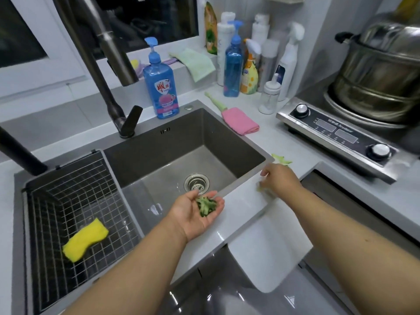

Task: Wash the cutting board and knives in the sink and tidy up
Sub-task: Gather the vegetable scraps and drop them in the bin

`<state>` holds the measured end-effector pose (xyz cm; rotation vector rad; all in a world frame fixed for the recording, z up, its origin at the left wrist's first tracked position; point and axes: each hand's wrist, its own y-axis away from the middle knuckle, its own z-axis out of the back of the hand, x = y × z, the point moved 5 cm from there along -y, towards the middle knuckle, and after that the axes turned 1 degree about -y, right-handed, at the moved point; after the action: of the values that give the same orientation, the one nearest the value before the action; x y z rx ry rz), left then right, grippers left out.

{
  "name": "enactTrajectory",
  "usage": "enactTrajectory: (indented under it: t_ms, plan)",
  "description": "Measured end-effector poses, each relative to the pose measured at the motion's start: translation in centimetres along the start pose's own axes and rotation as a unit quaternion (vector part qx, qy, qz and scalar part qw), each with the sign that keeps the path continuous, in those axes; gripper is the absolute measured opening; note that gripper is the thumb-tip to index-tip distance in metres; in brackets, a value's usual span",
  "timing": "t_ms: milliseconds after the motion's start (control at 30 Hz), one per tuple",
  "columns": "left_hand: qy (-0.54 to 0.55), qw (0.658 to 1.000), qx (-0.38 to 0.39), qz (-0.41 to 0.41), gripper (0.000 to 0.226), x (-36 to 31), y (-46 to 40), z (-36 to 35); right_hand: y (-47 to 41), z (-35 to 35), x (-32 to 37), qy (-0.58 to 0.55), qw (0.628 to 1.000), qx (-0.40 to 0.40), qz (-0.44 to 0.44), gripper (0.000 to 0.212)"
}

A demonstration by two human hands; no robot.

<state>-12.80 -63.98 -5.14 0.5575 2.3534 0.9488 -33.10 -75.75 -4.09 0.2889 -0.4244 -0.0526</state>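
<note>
Left hand (200, 214) cupped open under vegetable scraps (206, 206), right hand (280, 180) pinching scraps off desk (250, 208); tilting risks spilling into sink (159, 176).

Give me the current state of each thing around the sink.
left hand: palm up, cupping green peels
right hand: on counter, blurred
sink: empty, drain strainer in place
faucet: no water running
sponge: lying in wire basket
pink cloth: folded on counter

Blue soap bottle (160, 86) has a red label with unreadable characters; the cooktop (338, 130) panel's small lettering is blurred.
</note>
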Motion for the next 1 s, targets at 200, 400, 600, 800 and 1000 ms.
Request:
enactTrajectory:
  t_ms: [200,400,600,800,1000]
  plan:
    - [-0.014,1.000,-0.012,-0.004,0.042,0.7,-1.9,-2.0,-1.3,-1.2,0.0,0.058,0.997,0.042,0.035,0.013]
    - [-0.037,0.999,-0.024,0.009,0.039,1.9,-3.6,-3.9,-0.2,0.9,2.8,-0.104,0.982,0.001,0.157,0.007]
    - [-0.013,0.999,0.030,0.020,0.041,2.9,-5.0,-6.5,2.3,0.9,6.0,-0.011,0.939,0.098,0.330,0.021]
    - [-0.019,0.999,0.008,0.027,0.043,2.9,-5.8,-6.9,-5.1,4.7,-2.4,-0.044,0.988,-0.064,0.131,0.029]
    - [-0.022,0.999,0.000,0.034,0.042,2.5,-6.4,-6.8,-9.7,4.5,-5.7,0.078,0.993,0.010,0.086,0.058]
